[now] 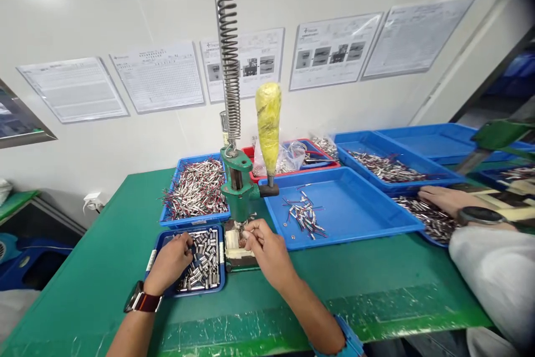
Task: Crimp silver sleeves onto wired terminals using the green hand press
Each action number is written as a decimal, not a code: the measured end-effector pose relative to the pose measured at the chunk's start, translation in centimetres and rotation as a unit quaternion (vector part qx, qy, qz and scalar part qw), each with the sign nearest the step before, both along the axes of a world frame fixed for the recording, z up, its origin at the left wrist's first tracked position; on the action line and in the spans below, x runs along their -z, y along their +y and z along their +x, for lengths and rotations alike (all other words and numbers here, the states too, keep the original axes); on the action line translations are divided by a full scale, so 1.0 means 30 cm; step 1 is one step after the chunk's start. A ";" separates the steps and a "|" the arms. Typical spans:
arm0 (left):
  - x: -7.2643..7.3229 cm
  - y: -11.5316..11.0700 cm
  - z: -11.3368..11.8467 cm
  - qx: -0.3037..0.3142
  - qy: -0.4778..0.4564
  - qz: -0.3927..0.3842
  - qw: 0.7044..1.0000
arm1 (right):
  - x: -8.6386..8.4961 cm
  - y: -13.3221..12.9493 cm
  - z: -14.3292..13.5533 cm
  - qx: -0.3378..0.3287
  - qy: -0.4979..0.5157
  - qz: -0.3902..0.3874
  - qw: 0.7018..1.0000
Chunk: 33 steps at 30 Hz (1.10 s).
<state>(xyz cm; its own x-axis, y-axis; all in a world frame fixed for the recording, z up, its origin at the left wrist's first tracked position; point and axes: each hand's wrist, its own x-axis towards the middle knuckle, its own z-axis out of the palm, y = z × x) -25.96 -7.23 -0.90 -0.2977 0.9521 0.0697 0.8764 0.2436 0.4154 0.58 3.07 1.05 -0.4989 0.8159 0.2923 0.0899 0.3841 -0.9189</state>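
My left hand [172, 262] is over a small blue tray [189, 292] of short shiny metal cylinders [203, 262]. Its fingers are curled together at the cylinders, and whatever they hold is hidden. My right hand [267, 248] is at the base of a green hand press [240, 195], thumb and forefinger pinched beneath the ram. The piece between those fingertips is too small and covered to name. A yellow-wrapped lever handle [268, 123] rises from the press, and a coil spring [229, 45] stretches above it.
Behind my left hand, a blue tray [196, 215] is heaped with wired metal parts. To the right, a larger blue tray [355, 212] holds a small pile of them [306, 215]. A co-worker's hand [445, 199] reaches into another parts tray. A red tray [330, 165] stands behind.
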 end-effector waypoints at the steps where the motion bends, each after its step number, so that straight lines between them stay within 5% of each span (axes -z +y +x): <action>1: -0.015 -0.004 0.008 -0.007 -0.036 0.009 0.999 | 0.001 0.003 -0.003 0.002 0.001 0.001 1.000; 3: -0.067 -0.007 0.033 -0.014 -0.176 0.043 0.983 | 0.002 0.003 -0.007 0.000 -0.001 0.005 1.000; 6: -0.172 0.019 0.097 0.012 -0.414 0.111 0.904 | 0.001 -0.007 -0.010 -0.010 -0.037 0.046 0.998; 9: -0.243 0.091 0.181 0.067 -0.521 0.147 0.838 | 0.007 -0.019 -0.015 -0.022 -0.084 0.088 0.992; 12: -0.233 0.180 0.255 0.080 -0.578 0.175 0.793 | 0.024 -0.021 -0.019 -0.032 -0.140 0.100 0.984; 16: -0.144 0.244 0.311 0.042 -0.627 0.230 0.743 | 0.039 -0.012 -0.023 -0.019 -0.214 0.103 0.971; 20: -0.093 0.239 0.343 0.058 -0.614 0.232 0.752 | 0.031 -0.004 -0.028 -0.037 -0.222 0.083 0.971; 28: -0.117 0.246 0.368 0.151 -0.580 0.190 0.777 | 0.040 -0.017 -0.019 -0.039 -0.206 0.071 0.975; 33: -0.114 0.249 0.373 0.146 -0.556 0.198 0.794 | 0.031 -0.019 -0.017 -0.061 -0.236 0.091 0.966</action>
